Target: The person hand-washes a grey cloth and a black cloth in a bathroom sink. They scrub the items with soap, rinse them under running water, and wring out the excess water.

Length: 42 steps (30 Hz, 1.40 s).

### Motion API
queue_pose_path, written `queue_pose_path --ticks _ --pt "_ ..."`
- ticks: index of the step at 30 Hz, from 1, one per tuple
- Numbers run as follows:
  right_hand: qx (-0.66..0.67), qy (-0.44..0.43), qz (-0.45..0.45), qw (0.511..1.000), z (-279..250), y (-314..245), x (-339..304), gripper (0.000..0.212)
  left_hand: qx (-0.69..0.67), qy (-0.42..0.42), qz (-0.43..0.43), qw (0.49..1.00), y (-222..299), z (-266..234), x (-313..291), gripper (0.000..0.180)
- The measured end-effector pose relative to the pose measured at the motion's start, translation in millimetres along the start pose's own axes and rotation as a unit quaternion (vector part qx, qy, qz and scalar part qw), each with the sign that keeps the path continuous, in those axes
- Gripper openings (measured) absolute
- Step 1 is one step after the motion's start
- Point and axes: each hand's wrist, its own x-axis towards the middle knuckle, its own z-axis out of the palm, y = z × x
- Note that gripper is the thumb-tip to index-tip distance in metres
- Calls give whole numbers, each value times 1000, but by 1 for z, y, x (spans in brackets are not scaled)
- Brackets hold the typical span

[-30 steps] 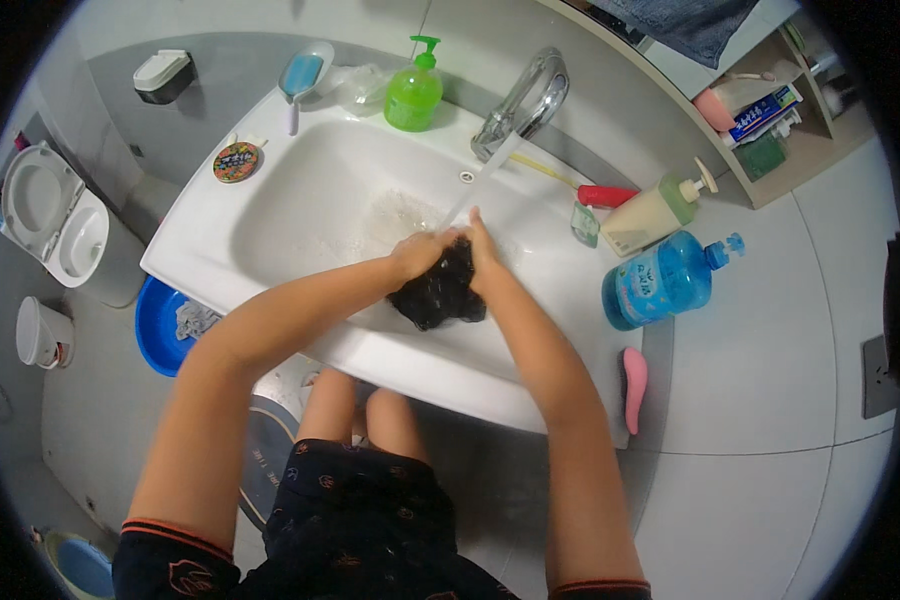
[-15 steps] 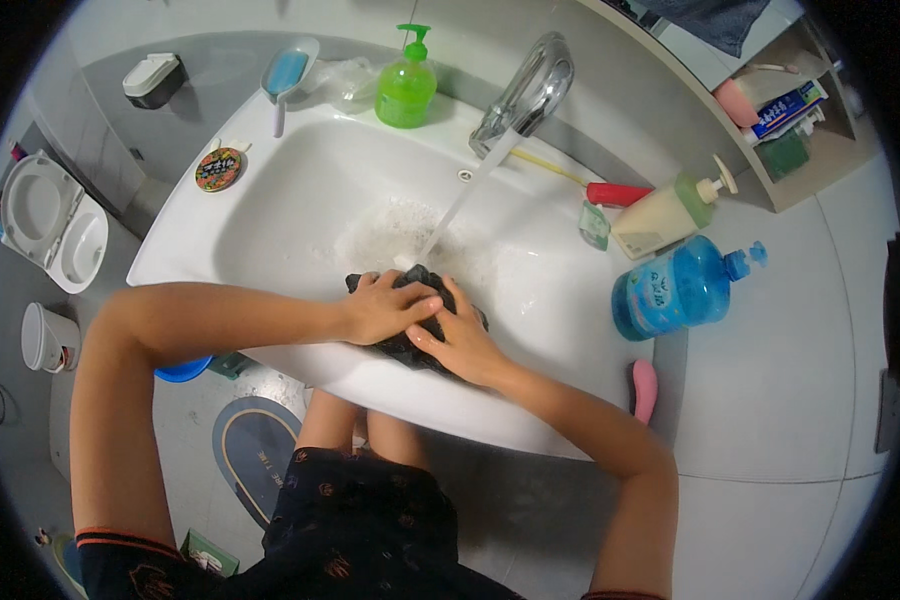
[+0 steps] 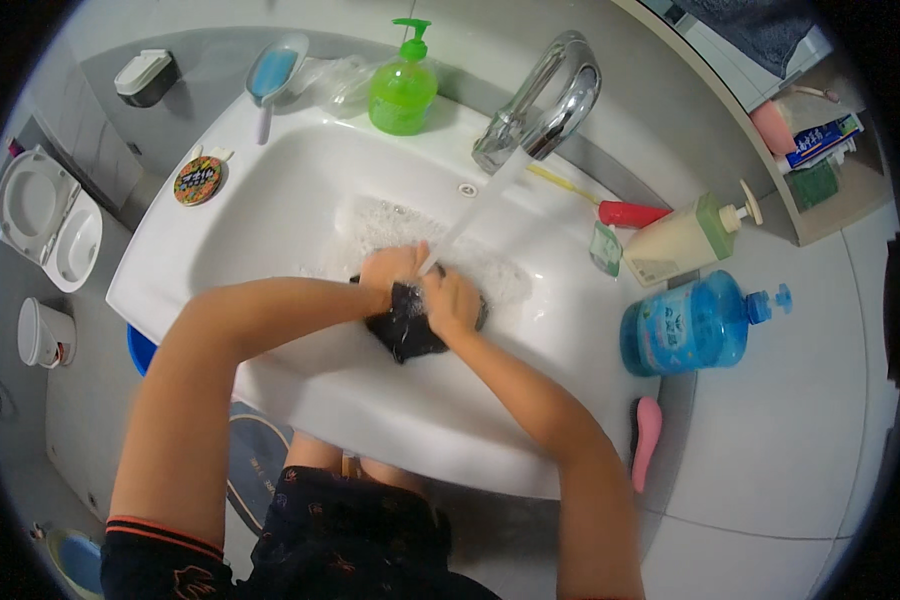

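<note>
A wet black cloth (image 3: 408, 330) lies bunched in the white sink (image 3: 270, 215), with suds around it. Both of my hands are closed on its far part, under the stream of water from the chrome faucet (image 3: 545, 100). My left hand (image 3: 394, 268) is bent inward at the wrist, and foam and water partly hide its fingers. Close beside it, my right hand (image 3: 452, 300) has its fingers curled into the cloth. The near end of the cloth hangs loose toward the sink's front wall.
Along the back rim stand a green pump bottle (image 3: 403, 95) and a brush with blue bristles (image 3: 273, 75). A round patterned tin (image 3: 199, 181) sits at the left. On the right are a cream pump bottle (image 3: 680, 240), a blue bottle (image 3: 690, 325) and a pink hairbrush (image 3: 646, 440).
Both hands have moved slightly farther into the sink and closed on the cloth, where before they lay spread over it. More foam shows around them. The view has shifted a little.
</note>
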Motion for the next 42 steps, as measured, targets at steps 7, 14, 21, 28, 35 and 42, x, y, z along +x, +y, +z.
queue_pose_path --ticks 7,14,21,28,35,42 --pt "100 -17 -35 994 -7 6 -8 66 37 149 -50 987 -12 0 -4 56" --pt "474 -146 216 841 -16 41 -1 78 -221 -39 -112 968 -16 -22 -9 61" --pt "576 -330 190 724 -75 -28 5 72 -476 -53 -95 873 8 -55 -48 57" --pt "77 -301 -79 947 -20 -2 -28 69 0 -75 -8 997 0 -56 -58 79" --pt "-11 -155 -157 975 -29 3 -70 48 133 -109 254 952 -7 -32 -80 55" --pt "75 -6 -87 993 -4 -1 -34 41 13 11 50 999 -16 0 -28 53"
